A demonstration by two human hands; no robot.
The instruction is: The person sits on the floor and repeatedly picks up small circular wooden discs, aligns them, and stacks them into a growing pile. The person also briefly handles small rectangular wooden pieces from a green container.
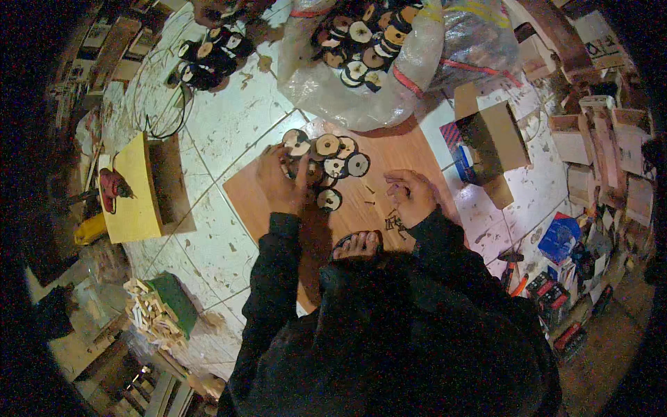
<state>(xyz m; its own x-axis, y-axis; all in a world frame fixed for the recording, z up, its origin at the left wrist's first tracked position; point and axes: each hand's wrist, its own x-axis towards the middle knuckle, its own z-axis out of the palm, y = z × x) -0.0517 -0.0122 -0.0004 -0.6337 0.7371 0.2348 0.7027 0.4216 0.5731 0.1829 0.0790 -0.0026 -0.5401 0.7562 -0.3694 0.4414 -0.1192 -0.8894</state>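
Several round, pale-faced discs with black rims and a small centre hole (pixel 328 145) lie bunched on a wood-coloured board (pixel 410 149) on the floor. My left hand (pixel 283 184) is at the left side of the bunch, its thumb and fingers closed round a black-rimmed disc (pixel 294 167) that they partly hide. To the right, my right hand (pixel 415 194) hovers over the board with its fingers curled together; whatever they pinch is too small to make out. Just below that hand is a small heap of screws (pixel 394 222), and a few loose ones lie left of it.
A clear plastic bag (pixel 326 101) full of similar discs stands beyond the board. An open cardboard box (pixel 497 142) is at the right, and a yellow panel (pixel 137 194) with a red drill (pixel 114 186) at the left. My foot (pixel 361 243) rests at the board's near edge.
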